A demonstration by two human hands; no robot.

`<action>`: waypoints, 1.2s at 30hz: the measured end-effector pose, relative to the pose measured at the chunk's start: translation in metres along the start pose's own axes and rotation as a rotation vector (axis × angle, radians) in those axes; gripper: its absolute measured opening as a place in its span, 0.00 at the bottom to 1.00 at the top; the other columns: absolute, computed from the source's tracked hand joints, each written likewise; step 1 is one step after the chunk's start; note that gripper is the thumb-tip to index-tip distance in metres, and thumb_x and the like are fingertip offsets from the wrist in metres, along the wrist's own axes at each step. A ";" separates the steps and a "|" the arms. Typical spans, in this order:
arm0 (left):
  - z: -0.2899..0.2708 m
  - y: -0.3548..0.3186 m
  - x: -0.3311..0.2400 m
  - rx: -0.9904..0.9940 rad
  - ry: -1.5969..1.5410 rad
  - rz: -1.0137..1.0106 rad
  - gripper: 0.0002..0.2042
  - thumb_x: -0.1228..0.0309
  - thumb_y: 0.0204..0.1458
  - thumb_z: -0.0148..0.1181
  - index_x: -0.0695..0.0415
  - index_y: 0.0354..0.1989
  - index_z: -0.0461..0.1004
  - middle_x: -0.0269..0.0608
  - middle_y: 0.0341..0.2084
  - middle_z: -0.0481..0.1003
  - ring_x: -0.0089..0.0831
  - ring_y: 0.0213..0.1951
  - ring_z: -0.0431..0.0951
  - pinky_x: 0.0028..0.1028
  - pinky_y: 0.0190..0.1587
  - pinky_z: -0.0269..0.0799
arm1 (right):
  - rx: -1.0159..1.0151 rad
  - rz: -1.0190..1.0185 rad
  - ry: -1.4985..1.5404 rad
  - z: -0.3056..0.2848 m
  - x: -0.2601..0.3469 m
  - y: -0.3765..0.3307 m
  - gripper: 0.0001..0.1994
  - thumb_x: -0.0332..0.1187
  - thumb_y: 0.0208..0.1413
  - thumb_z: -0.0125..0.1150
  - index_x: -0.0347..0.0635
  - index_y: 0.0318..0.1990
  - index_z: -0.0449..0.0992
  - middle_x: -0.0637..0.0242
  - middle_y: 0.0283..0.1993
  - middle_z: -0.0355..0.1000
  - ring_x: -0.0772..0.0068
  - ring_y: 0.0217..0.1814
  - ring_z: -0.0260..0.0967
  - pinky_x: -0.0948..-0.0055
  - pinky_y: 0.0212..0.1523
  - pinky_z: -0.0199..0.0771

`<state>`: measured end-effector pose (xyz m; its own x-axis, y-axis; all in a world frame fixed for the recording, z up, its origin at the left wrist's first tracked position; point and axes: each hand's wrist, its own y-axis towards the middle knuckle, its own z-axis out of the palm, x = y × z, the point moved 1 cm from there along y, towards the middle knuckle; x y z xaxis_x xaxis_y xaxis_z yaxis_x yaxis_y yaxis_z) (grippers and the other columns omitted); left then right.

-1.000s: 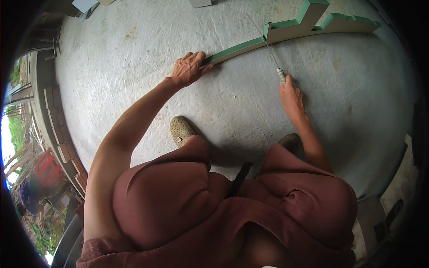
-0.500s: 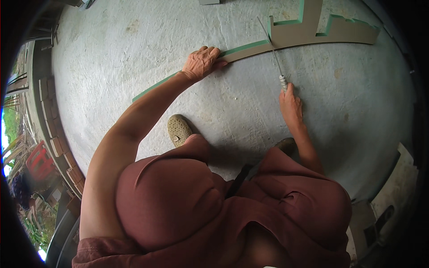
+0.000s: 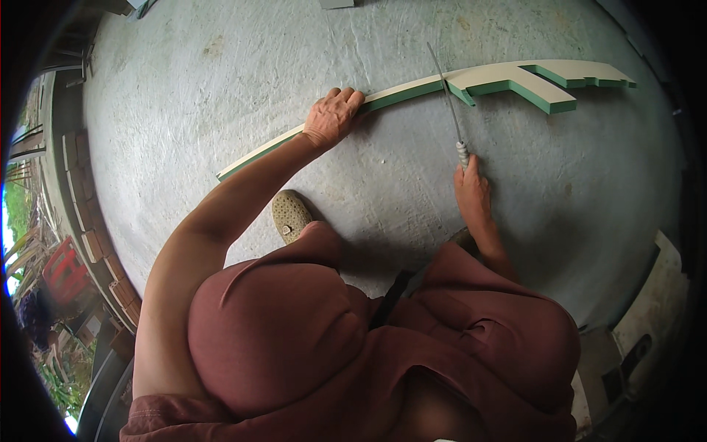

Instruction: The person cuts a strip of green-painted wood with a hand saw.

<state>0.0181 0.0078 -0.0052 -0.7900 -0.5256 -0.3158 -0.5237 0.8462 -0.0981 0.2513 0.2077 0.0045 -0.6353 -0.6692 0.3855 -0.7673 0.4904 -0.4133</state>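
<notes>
While left hand (image 3: 333,118) presses green-edged board (image 3: 412,90) flat, right hand (image 3: 471,193) fingers gripping saw (image 3: 451,110), bare concrete floor (image 3: 221,96) around.

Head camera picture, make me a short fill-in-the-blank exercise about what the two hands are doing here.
1. The left hand presses on the long ____-edged board.
2. The right hand grips a thin ____ by its handle.
3. The board lies on the grey ____ floor.
Missing words: green; saw; concrete.

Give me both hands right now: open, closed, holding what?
Left hand: open, palm pressed flat on the long green-edged foam strip on the concrete floor.
Right hand: closed around the handle of a thin-bladed saw.
</notes>
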 end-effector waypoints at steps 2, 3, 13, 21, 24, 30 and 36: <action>-0.002 -0.002 0.004 0.032 0.006 -0.011 0.08 0.67 0.52 0.51 0.57 0.34 0.64 0.41 0.30 0.67 0.37 0.35 0.70 0.34 0.37 0.69 | 0.000 -0.010 0.002 -0.001 0.003 0.003 0.14 0.34 0.57 0.46 0.38 0.47 0.58 0.42 0.29 0.71 0.39 0.33 0.70 0.48 0.31 0.70; -0.003 -0.002 0.006 0.030 0.012 -0.017 0.08 0.67 0.52 0.51 0.57 0.34 0.64 0.41 0.30 0.67 0.37 0.35 0.70 0.34 0.37 0.69 | 0.001 -0.014 0.001 -0.001 0.005 0.005 0.14 0.34 0.57 0.46 0.38 0.47 0.58 0.42 0.29 0.71 0.39 0.33 0.70 0.48 0.32 0.70; -0.001 0.002 0.001 0.025 -0.001 -0.005 0.10 0.64 0.53 0.52 0.56 0.37 0.64 0.41 0.33 0.68 0.38 0.37 0.71 0.34 0.40 0.70 | 0.012 0.033 -0.001 -0.013 0.006 0.004 0.13 0.35 0.58 0.45 0.38 0.46 0.58 0.42 0.30 0.71 0.38 0.34 0.69 0.48 0.33 0.69; 0.000 0.004 0.000 0.080 0.009 -0.020 0.11 0.63 0.54 0.49 0.55 0.40 0.64 0.43 0.35 0.69 0.39 0.41 0.72 0.35 0.41 0.71 | 0.014 0.031 -0.002 -0.014 0.003 0.005 0.12 0.35 0.58 0.44 0.39 0.45 0.58 0.42 0.30 0.71 0.38 0.34 0.69 0.48 0.33 0.69; -0.001 0.004 0.000 0.078 0.008 -0.011 0.11 0.62 0.54 0.49 0.55 0.39 0.64 0.43 0.35 0.69 0.40 0.41 0.72 0.35 0.41 0.71 | 0.007 0.019 0.005 -0.014 0.003 0.005 0.12 0.35 0.58 0.44 0.39 0.45 0.58 0.41 0.30 0.71 0.38 0.34 0.69 0.48 0.32 0.69; -0.001 0.004 0.000 0.067 -0.006 -0.011 0.12 0.61 0.54 0.49 0.55 0.39 0.64 0.43 0.35 0.69 0.40 0.40 0.72 0.35 0.41 0.71 | -0.024 -0.014 -0.011 -0.010 -0.001 0.006 0.12 0.34 0.58 0.45 0.38 0.45 0.58 0.42 0.29 0.70 0.38 0.33 0.69 0.48 0.32 0.70; -0.002 0.004 -0.001 0.067 0.002 -0.008 0.11 0.61 0.54 0.49 0.55 0.39 0.64 0.43 0.35 0.70 0.40 0.39 0.72 0.34 0.41 0.71 | -0.032 -0.017 -0.024 -0.009 -0.001 0.006 0.12 0.34 0.58 0.45 0.38 0.45 0.58 0.42 0.28 0.70 0.39 0.32 0.70 0.49 0.30 0.70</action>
<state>0.0157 0.0118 -0.0033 -0.7867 -0.5322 -0.3128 -0.5072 0.8461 -0.1638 0.2467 0.2165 0.0088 -0.6200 -0.6908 0.3720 -0.7807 0.4959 -0.3802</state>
